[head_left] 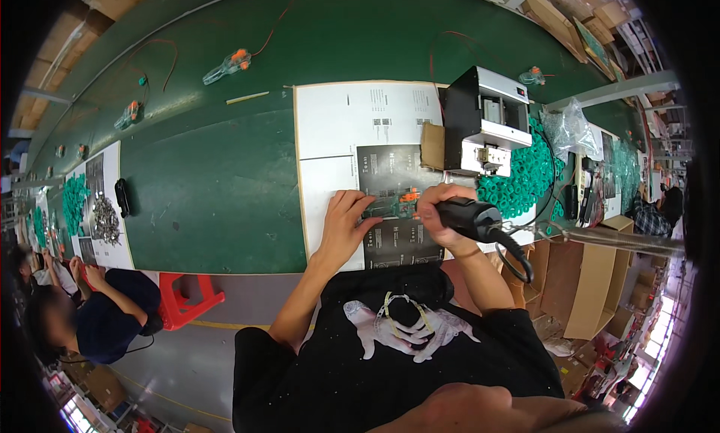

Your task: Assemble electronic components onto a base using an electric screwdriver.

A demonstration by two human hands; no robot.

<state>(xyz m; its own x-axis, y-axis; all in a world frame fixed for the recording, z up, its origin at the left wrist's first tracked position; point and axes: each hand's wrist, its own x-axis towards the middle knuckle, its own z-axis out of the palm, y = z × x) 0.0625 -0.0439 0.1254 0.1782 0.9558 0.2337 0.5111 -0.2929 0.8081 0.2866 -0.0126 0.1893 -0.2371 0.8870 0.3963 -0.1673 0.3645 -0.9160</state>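
A small clear, greenish plastic device with orange parts [409, 196] lies over the printed sheet in front of me. The fingers and thumb of my left hand [343, 224] close on its left end. My right hand [442, 217] is wrapped round a black electric screwdriver [471, 218], held tilted at the device's right end. Its black cord loops down on the right. The screwdriver's tip is hidden by my hand. Under both hands lies a white sheet with black printed panels [387, 166].
A black and white boxy machine [487, 125] stands beyond my right hand, with a pile of green ring-shaped parts [517, 185] beside it. Similar devices [229, 65] with red wires lie along the green table [217, 163]. At left, a co-worker [112, 313] sits near a red stool [184, 302].
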